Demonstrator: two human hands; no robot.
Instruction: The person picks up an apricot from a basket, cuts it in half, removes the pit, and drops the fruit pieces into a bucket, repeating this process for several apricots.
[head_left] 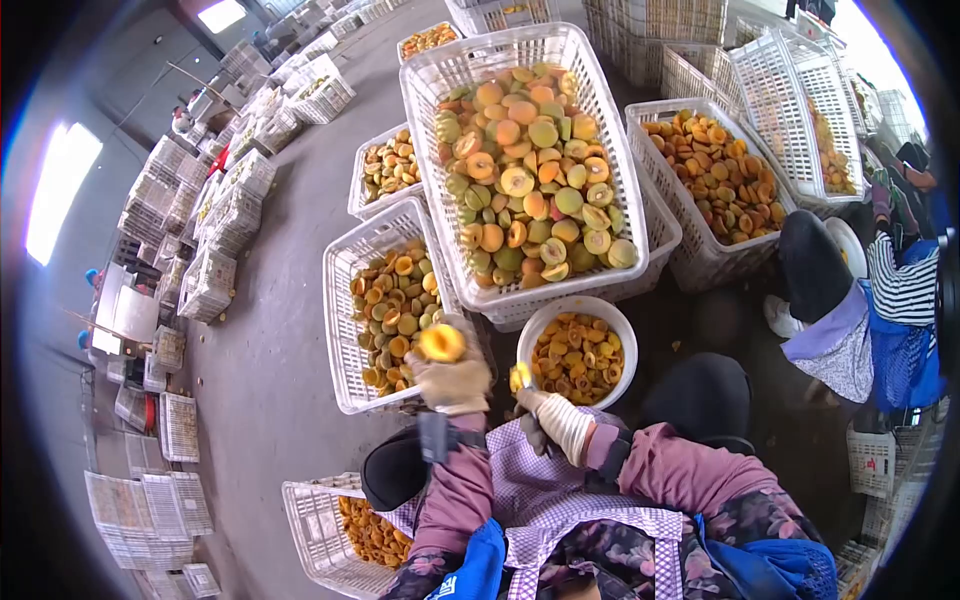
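My left hand (452, 378), in a tan glove, is closed around an apricot half (440, 343) with its hollow cut side up. It is over the near right edge of a white crate of apricot halves (395, 290). My right hand (556, 422), gloved with a pale wrap, grips a small tool (526, 378). Something yellow is at the tool's end; its exact kind I cannot make out. Just beyond that hand stands a round white bucket (630, 345) holding small orange-yellow pieces. Farther off, a large raised white crate (632, 225) is full of cut green and orange apricots.
A crate of orange halves (340, 565) sits by my left knee. Another filled crate (690, 262) stands at the right, near a seated co-worker in a striped sleeve (895, 275). Stacked crates (210, 285) line the left side of the grey floor (265, 400).
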